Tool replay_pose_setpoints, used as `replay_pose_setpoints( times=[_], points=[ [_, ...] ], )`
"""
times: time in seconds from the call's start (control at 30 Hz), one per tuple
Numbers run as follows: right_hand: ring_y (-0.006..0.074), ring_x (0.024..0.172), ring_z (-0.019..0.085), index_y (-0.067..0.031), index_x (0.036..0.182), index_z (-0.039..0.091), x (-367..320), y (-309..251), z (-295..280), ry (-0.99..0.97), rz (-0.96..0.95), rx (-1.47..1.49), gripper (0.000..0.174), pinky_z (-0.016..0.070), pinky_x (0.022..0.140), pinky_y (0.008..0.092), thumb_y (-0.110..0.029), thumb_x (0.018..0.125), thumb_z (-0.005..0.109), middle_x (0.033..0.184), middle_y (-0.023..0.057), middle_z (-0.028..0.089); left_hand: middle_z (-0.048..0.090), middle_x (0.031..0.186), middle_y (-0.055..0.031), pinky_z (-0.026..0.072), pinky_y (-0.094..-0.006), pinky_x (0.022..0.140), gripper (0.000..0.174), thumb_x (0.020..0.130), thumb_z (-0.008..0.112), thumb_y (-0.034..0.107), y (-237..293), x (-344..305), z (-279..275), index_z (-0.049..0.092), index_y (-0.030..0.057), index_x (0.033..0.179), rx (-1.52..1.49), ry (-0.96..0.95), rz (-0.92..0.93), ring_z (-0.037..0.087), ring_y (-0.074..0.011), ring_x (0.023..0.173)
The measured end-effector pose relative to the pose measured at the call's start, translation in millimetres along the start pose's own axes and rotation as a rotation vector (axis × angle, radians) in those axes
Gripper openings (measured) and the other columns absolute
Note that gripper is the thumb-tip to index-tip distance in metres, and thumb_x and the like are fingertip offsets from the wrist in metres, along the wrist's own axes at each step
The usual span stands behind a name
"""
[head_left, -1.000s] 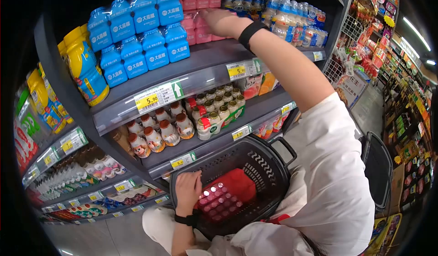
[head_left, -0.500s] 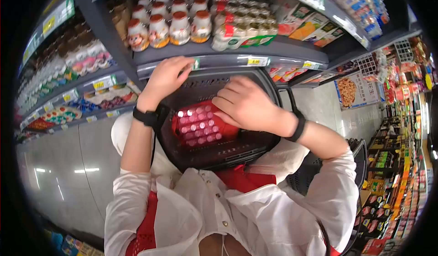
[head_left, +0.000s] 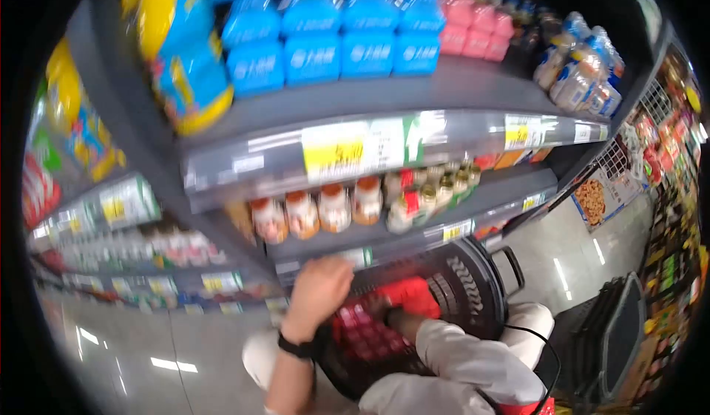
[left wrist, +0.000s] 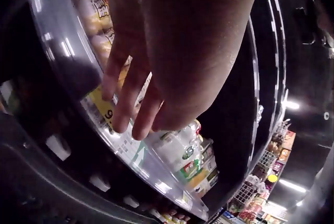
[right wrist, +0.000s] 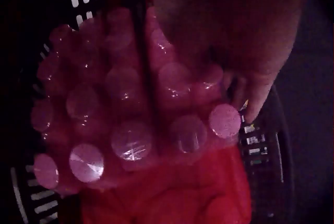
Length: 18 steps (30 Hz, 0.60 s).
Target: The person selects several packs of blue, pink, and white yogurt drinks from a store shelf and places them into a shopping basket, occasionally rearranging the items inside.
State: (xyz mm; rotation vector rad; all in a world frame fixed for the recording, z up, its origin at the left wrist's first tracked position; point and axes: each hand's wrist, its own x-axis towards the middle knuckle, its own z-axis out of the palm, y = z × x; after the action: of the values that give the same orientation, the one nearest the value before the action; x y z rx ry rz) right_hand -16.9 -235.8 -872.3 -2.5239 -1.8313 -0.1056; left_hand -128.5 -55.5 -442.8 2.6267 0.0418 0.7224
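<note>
Packs of pink-capped bottles (head_left: 362,332) (right wrist: 130,140) lie in a dark basket (head_left: 473,289), beside a red cloth-like item (head_left: 414,297) (right wrist: 182,198). My right hand (head_left: 387,313) (right wrist: 235,31) is down in the basket, its fingers curled round the side of the right-hand bottles in the right wrist view; its thumb is hidden. Over the basket's left end, at the lower shelf's front edge, is my left hand (head_left: 321,297) (left wrist: 167,57). It holds nothing and its fingers hang loosely apart; whether they touch the edge, I cannot tell.
Blue bottle packs (head_left: 318,56) and pink ones (head_left: 477,31) stand on the upper shelf (head_left: 444,90). Brown-capped bottles (head_left: 335,208) line the shelf below. Another dark basket (head_left: 621,326) stands on the floor at the right, near a poster (head_left: 595,201).
From the upper shelf's pink packs, my right hand has come down over the basket and then into it. My left hand stays by the shelf edge. The head view has tilted down, then up again.
</note>
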Motion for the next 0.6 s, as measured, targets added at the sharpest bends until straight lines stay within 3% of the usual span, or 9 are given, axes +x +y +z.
replay_pose_setpoints(
  times=[0.03, 0.1, 0.17, 0.4, 0.6],
  points=[
    [0.0334, 0.084, 0.065, -0.0088, 0.094, 0.067, 6, -9, 2, -0.142, 0.005, 0.003, 0.023, 0.0483, 0.057, 0.0521, -0.021, 0.079, 0.054, 0.096, 0.0188, 0.065, 0.067, 0.097, -0.0107, 0.0496, -0.0403, 0.078, 0.018, 0.082, 0.063, 0.014, 3, 2, -1, 0.065, 0.0077, 0.099, -0.07, -0.042, -0.032, 0.064, -0.0306, 0.087],
    [0.0336, 0.084, 0.065, -0.0084, 0.093, 0.067, 27, -10, -19, -0.426, 0.005, 0.041, 0.023, 0.0489, 0.058, 0.0518, -0.021, 0.08, 0.054, 0.096, 0.019, 0.065, 0.065, 0.09, -0.0097, 0.0486, -0.0402, 0.074, 0.015, 0.081, 0.063, 0.012, 6, 10, 0, 0.062, 0.0066, 0.095, -0.099, -0.095, -0.029, 0.063, -0.0303, 0.084],
    [0.0338, 0.084, 0.066, -0.0079, 0.093, 0.068, 42, -11, -30, -0.542, 0.007, 0.067, 0.023, 0.0495, 0.059, 0.0515, -0.021, 0.08, 0.054, 0.095, 0.0191, 0.065, 0.065, 0.089, -0.0087, 0.0483, -0.0393, 0.073, 0.016, 0.08, 0.065, 0.011, 6, 13, 4, 0.061, 0.0065, 0.095, -0.109, -0.063, -0.01, 0.063, -0.0293, 0.082],
    [0.0344, 0.084, 0.067, -0.0062, 0.092, 0.069, 63, -7, -45, -0.682, -0.05, 0.137, 0.023, 0.0516, 0.064, 0.0505, -0.021, 0.081, 0.054, 0.093, 0.0197, 0.067, 0.066, 0.094, -0.0075, 0.0493, -0.0379, 0.074, 0.02, 0.08, 0.066, 0.011, 9, 11, 13, 0.063, 0.0081, 0.1, -0.066, -0.113, 0.01, 0.064, -0.0282, 0.084],
    [0.035, 0.085, 0.067, -0.0048, 0.091, 0.07, 58, 4, -77, -0.74, -0.12, 0.193, 0.024, 0.0534, 0.068, 0.0496, -0.021, 0.082, 0.054, 0.092, 0.0202, 0.068, 0.067, 0.088, -0.0083, 0.05, -0.0381, 0.073, 0.017, 0.081, 0.065, 0.01, 9, 17, 19, 0.065, 0.0068, 0.097, -0.063, -0.113, -0.037, 0.065, -0.028, 0.08]
  ],
)
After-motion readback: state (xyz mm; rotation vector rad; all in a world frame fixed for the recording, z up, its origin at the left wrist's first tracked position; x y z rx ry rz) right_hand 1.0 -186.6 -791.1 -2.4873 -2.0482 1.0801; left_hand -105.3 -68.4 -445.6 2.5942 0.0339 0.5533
